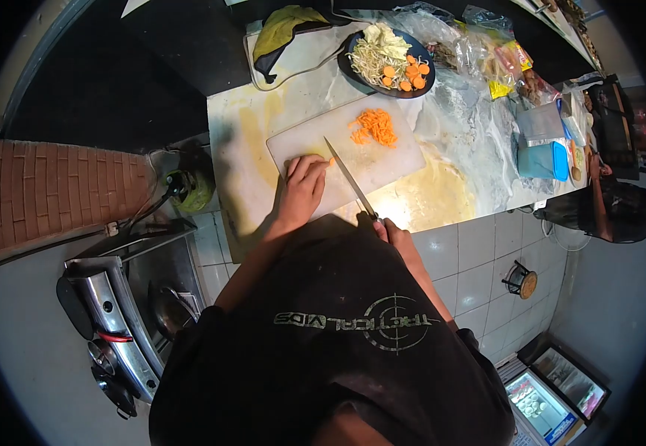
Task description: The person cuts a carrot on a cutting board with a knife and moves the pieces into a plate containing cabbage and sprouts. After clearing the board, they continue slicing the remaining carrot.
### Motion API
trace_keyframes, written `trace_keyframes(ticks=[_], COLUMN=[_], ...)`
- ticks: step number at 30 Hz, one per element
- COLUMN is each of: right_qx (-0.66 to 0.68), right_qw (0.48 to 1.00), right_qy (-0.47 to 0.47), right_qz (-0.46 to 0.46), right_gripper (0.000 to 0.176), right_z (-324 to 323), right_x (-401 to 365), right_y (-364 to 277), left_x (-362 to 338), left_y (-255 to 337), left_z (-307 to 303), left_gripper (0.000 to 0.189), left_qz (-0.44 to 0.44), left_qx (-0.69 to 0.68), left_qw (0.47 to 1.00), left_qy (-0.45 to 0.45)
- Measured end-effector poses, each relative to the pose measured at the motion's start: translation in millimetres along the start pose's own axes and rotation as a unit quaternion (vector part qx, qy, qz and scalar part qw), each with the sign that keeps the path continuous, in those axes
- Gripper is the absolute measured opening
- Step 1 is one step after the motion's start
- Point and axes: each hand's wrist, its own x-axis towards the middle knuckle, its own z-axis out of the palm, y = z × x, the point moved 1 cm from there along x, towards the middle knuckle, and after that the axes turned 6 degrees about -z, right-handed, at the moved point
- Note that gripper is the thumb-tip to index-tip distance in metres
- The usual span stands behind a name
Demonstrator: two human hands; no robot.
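Note:
My left hand [304, 187] rests on the white cutting board [299, 146], its fingers curled over a small orange piece of carrot [331, 160]. In my right hand [392, 233] is the handle of a long kitchen knife [350, 178]. The blade slants up and left across the board, its edge close beside the carrot piece and my left fingertips. A pile of thin carrot strips [374, 128] lies on the board's far right part. Beyond the board stands a dark plate [395, 93] with bean sprouts, cabbage leaves and round carrot slices.
Plastic bags and packets [498, 56] crowd the back right of the marble-patterned table [460, 123]. A blue plastic container [542, 160] stands near its right end. A yellow-and-black cloth item [286, 36] lies at the back left. At right stands another person [620, 212]; a stool [520, 282] is on the tiled floor.

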Motion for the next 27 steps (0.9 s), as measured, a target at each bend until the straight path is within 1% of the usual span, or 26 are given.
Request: trace_keyframes(ticks=[1, 3, 5, 10, 12, 14, 16, 19, 24, 26, 27], right_qx=[-0.005, -0.012, -0.021, -0.033, -0.025, -0.016, -0.006, -0.025, -0.046, -0.05, -0.049], right_qw=[1.0, 1.0, 0.999, 0.999, 1.0, 1.0, 1.0, 0.999, 0.999, 0.999, 0.998], right_qy=[0.001, -0.009, -0.019, 0.002, -0.001, -0.005, 0.008, -0.017, -0.013, -0.013, -0.008], right_qz=[-0.006, -0.014, -0.023, 0.01, 0.007, 0.003, -0.025, -0.023, -0.008, -0.005, -0.025], right_gripper=[0.047, 0.048, 0.049, 0.047, 0.047, 0.047, 0.047, 0.048, 0.046, 0.046, 0.046], right_z=[0.8, 2.3, 2.0, 1.9, 3.1, 6.2, 9.9, 9.4, 7.2, 9.1, 10.6], right_x=[1.4, 6.6, 8.9, 7.6, 7.3, 9.6, 13.6, 16.8, 12.3, 11.4, 11.5], right_y=[0.6, 1.6, 0.9, 0.4, 4.3, 9.9, 12.1, 10.5, 9.8, 14.3, 16.4], left_x=[-2.5, -4.7, -5.1, -6.7, -7.1, -7.1, -6.5, -5.5, -5.2, -4.9, -4.9], left_y=[-0.5, -0.6, -0.4, -1.5, 3.0, 3.7, 3.4, 2.9, 3.2, 3.6, 3.9], left_z=[0.3, 0.4, 1.3, 0.9, -0.9, -0.2, 0.4, -0.4, -4.0, -4.7, -4.6], left_gripper=[0.019, 0.022, 0.024, 0.028, 0.03, 0.032, 0.033, 0.033, 0.034, 0.035, 0.036], left_qz=[-0.001, 0.027, 0.026, 0.034, 0.051, 0.046, 0.043, 0.041, 0.027, 0.037, 0.047], left_qx=[0.0, 0.018, 0.029, 0.05, 0.091, 0.089, 0.088, 0.09, 0.057, 0.064, 0.071], left_qw=[1.0, 0.999, 0.999, 0.998, 0.994, 0.995, 0.995, 0.995, 0.998, 0.996, 0.995], left_qy=[0.001, 0.004, 0.009, 0.01, -0.016, -0.017, -0.018, -0.018, -0.031, -0.04, -0.049])
